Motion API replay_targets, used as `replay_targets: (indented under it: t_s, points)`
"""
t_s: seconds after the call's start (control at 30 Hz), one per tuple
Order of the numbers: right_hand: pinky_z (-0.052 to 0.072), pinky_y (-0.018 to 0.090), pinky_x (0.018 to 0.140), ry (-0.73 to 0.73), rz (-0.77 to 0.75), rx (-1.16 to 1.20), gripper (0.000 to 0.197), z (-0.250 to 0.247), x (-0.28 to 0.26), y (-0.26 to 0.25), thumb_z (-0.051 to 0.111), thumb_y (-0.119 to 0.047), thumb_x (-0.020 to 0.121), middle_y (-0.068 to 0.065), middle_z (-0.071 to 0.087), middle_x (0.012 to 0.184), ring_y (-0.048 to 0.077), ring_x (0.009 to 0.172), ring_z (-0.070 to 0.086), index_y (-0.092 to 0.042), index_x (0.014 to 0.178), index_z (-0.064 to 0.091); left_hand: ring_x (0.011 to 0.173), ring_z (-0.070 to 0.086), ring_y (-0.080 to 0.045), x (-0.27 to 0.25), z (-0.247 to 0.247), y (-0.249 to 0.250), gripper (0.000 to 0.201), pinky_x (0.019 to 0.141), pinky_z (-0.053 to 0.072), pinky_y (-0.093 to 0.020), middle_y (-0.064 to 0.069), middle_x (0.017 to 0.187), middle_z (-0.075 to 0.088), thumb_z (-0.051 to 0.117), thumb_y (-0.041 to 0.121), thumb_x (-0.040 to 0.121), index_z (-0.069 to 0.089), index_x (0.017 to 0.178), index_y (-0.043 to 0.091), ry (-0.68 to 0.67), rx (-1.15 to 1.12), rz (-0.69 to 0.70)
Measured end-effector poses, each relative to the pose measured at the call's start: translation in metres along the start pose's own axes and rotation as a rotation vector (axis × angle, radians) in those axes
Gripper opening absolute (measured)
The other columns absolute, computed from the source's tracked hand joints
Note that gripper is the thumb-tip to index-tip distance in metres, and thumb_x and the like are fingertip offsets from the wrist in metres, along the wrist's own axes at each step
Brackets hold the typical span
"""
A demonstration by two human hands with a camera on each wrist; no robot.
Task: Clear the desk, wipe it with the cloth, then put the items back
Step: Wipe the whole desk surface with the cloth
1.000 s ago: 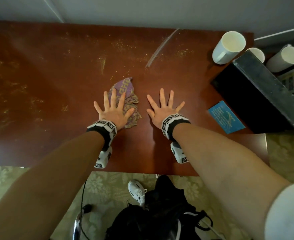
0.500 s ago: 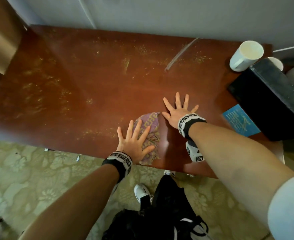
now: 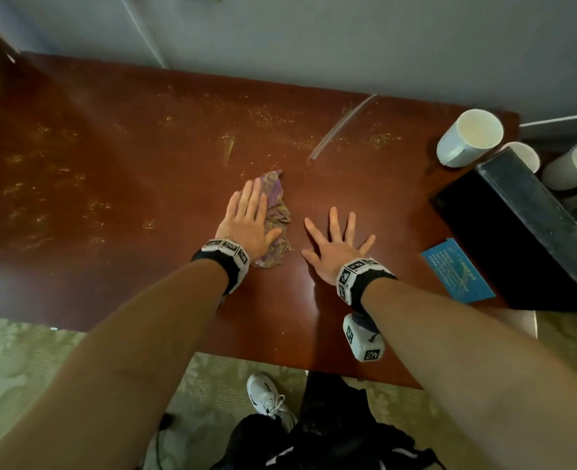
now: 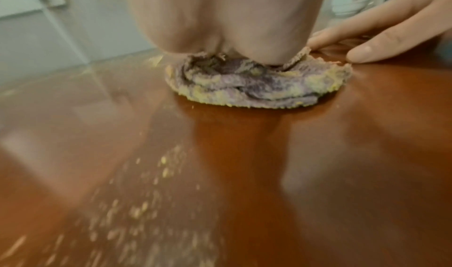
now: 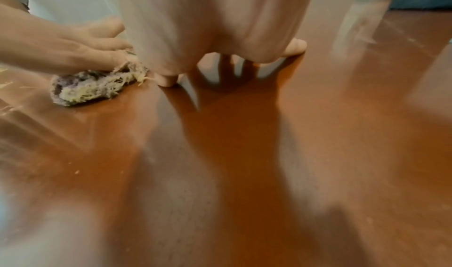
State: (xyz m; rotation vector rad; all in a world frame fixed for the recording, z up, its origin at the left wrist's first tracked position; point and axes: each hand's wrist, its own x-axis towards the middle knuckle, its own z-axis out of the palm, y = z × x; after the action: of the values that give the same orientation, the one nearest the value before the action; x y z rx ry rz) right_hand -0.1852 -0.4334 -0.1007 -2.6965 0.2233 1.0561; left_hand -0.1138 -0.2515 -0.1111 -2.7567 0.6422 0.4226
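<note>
So the left hand (image 3: pixel 248 222) is flat on a crumpled purple-and-yellow patterned cloth (image 3: pixel 276 212), fingers straight and held close together, palm pressing it onto the glossy reddish-brown wooden desk (image 3: pixel 117 184). The cloth sits roughly mid-desk, a bit toward the near edge, and most of it sticks out on the right side of that hand and past the fingertips. From the left wrist view the cloth (image 4: pixel 259 85) is bunched up under the palm, with yellowish crumbs stuck along its edge. The right hand (image 3: pixel 336 247) is just beside the cloth, not on it, fingers spread wide and planted flat on bare wood, holding nothing. The right wrist view shows its fingertips (image 5: pixel 167 80) touching the surface, with the cloth (image 5: pixel 95 85) right next to the thumb side. There are yellowish crumbs and dusty streaks (image 3: pixel 266 120) scattered across the far and left parts of the desk, while the patch around the hands looks shinier. Over at the right end there's a white ceramic mug (image 3: pixel 468 137) standing near the back corner, a black rectangular box (image 3: pixel 517 232), and a blue printed card (image 3: pixel 456 271) lying flat at the box's near side. A white sneaker (image 3: pixel 265 396) shows on the greenish patterned carpet below the desk edge.
</note>
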Motion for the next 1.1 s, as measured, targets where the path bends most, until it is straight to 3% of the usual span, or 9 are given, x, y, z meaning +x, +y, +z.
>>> replay_targets:
  t_s: [0.23,0.53,0.73,0.93,1.1]
  points:
    - [-0.009,0.076,0.106,0.022,0.011,-0.013,0.061,0.003,-0.002,-0.001,0.023,-0.061,0.100,-0.003,-0.036,0.157,0.035,0.141,-0.037,-0.052,0.150,-0.012,0.149,-0.010,-0.027,-0.008,0.009,0.002,0.074,0.120,0.000,-0.043,-0.012,0.162,-0.012,0.012,0.059,0.098,-0.006,0.155,0.015,-0.044,-0.095,0.061]
    - [-0.009,0.074,0.109,0.055,0.026,-0.005,0.057,0.040,-0.044,0.015,0.020,-0.054,0.103,-0.010,-0.030,0.159,0.025,0.145,-0.031,-0.049,0.153,-0.007,0.149,-0.012,-0.027,-0.117,0.043,0.044,0.074,0.119,-0.001,-0.047,-0.011,0.161,-0.015,0.012,0.060,0.098,-0.008,0.155,0.017,-0.048,-0.131,0.166]
    - [-0.004,0.073,0.111,0.096,0.072,0.027,0.057,0.052,-0.057,0.006,0.024,-0.046,0.105,-0.009,-0.024,0.162,0.027,0.148,-0.025,-0.045,0.155,-0.003,0.147,-0.018,-0.028,-0.172,0.058,0.067,0.077,0.119,-0.006,-0.048,-0.012,0.159,-0.021,0.010,0.062,0.097,-0.014,0.153,0.015,-0.077,-0.143,0.236]
    - [-0.002,0.072,0.111,0.106,0.106,0.043,0.059,0.052,-0.058,-0.019,0.029,-0.041,0.104,-0.003,-0.022,0.163,0.033,0.148,-0.022,-0.043,0.156,-0.001,0.146,-0.022,-0.022,-0.178,0.067,0.049,0.077,0.119,-0.005,-0.047,-0.005,0.159,-0.023,0.002,0.067,0.093,-0.016,0.153,0.021,-0.069,-0.118,0.290]
    - [0.000,0.073,0.110,0.125,0.114,0.031,0.058,0.052,-0.054,-0.025,0.027,-0.043,0.104,-0.002,-0.019,0.164,0.034,0.148,-0.021,-0.043,0.156,0.001,0.148,-0.017,-0.021,-0.168,0.071,0.019,0.078,0.120,-0.003,-0.046,-0.004,0.161,-0.018,0.004,0.067,0.093,-0.012,0.153,0.020,-0.052,-0.124,0.230]
